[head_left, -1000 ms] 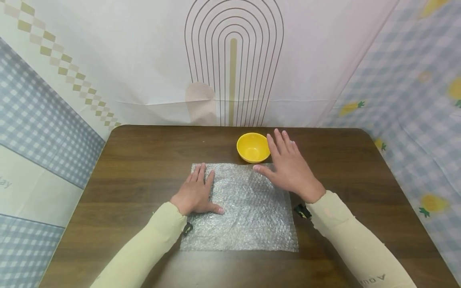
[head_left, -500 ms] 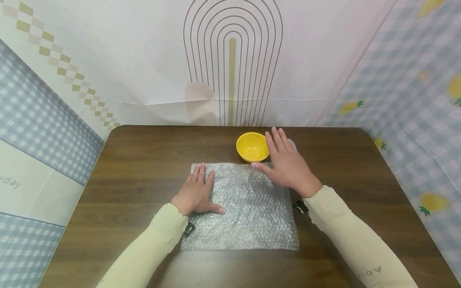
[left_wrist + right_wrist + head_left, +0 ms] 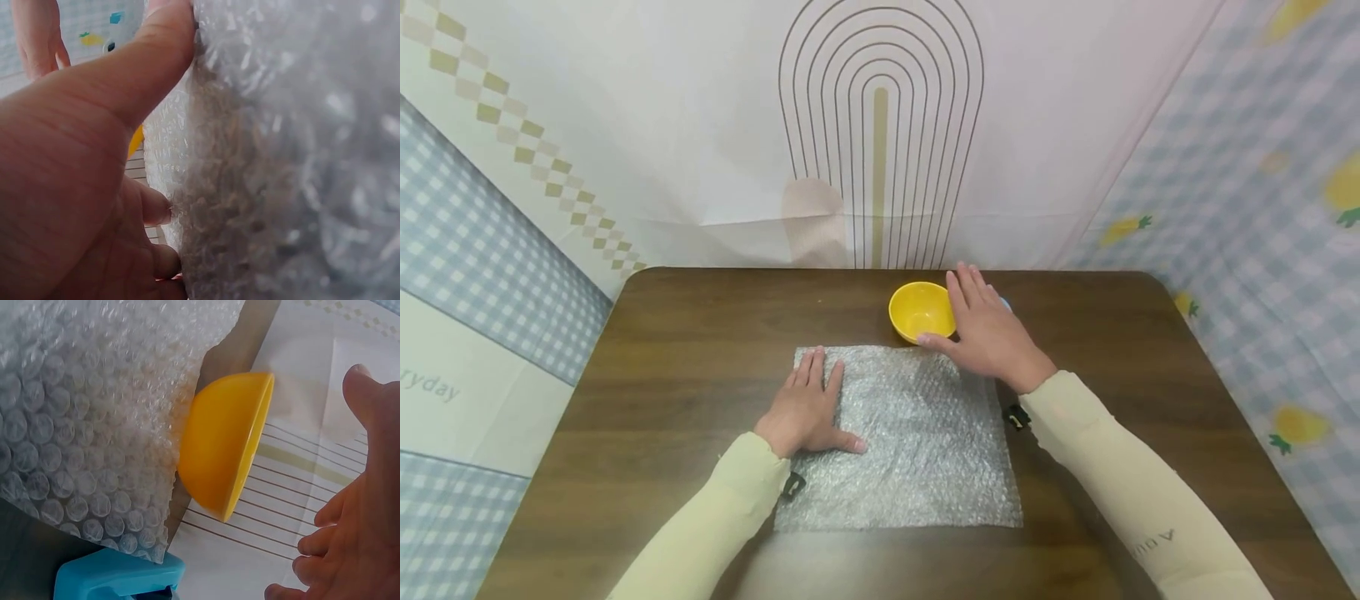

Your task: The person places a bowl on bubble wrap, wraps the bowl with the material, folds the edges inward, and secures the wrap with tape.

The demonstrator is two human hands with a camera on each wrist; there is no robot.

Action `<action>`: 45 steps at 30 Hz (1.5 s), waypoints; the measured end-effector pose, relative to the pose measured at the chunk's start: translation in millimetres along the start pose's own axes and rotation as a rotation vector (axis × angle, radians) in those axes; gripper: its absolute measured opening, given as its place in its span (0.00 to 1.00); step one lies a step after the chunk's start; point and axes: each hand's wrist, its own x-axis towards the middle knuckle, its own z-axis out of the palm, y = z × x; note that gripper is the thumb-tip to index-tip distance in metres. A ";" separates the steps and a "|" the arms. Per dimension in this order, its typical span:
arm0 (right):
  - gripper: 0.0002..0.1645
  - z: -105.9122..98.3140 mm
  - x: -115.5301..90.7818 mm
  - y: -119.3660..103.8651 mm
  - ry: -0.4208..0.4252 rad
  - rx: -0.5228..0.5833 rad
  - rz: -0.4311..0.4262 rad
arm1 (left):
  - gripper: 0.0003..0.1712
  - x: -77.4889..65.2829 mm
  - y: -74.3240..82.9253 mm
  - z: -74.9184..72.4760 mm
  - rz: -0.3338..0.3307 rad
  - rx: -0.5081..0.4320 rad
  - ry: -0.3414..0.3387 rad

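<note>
A square sheet of bubble wrap (image 3: 917, 450) lies flat on the table. My left hand (image 3: 805, 414) rests on its left part, fingers straight and thumb spread; the thumb (image 3: 162, 47) shows against the bubbles in the left wrist view. At the sheet's far edge stands a yellow bowl (image 3: 917, 310), its inside bare. Beside the bowl's right side, my right hand (image 3: 988, 337) is held with straight fingers and grips nothing. It overlaps the bowl's rim in the head view. A light-blue plastic object (image 3: 119, 572) sits by the sheet's corner, mostly hidden by the right hand in the head view.
The brown wooden table (image 3: 685, 375) reaches back to a white printed cloth (image 3: 722, 150) hung behind it. Checked cloths hang at the left and right sides. Black wrist-camera mounts (image 3: 1017, 417) show by both sleeves.
My right hand has drifted a little left over the bowl's right rim, and a bit of the light-blue object now shows behind it. The left hand keeps its place on the bubble wrap.
</note>
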 end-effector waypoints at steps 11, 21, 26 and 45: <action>0.71 4.1 19.3 3.7 -0.049 -0.001 0.005 | 0.76 -2.1 -0.5 0.0 -0.003 -0.010 0.008; 0.75 15.9 35.6 2.0 -0.081 0.025 -0.002 | 0.76 -3.5 -0.2 1.2 0.000 -0.002 0.018; 0.77 20.7 40.4 2.2 -0.127 0.054 0.024 | 0.76 -4.3 0.8 1.9 -0.001 0.001 0.027; 0.70 25.1 49.8 0.3 -0.106 0.133 0.055 | 0.76 -1.8 0.2 2.6 -0.011 0.011 0.025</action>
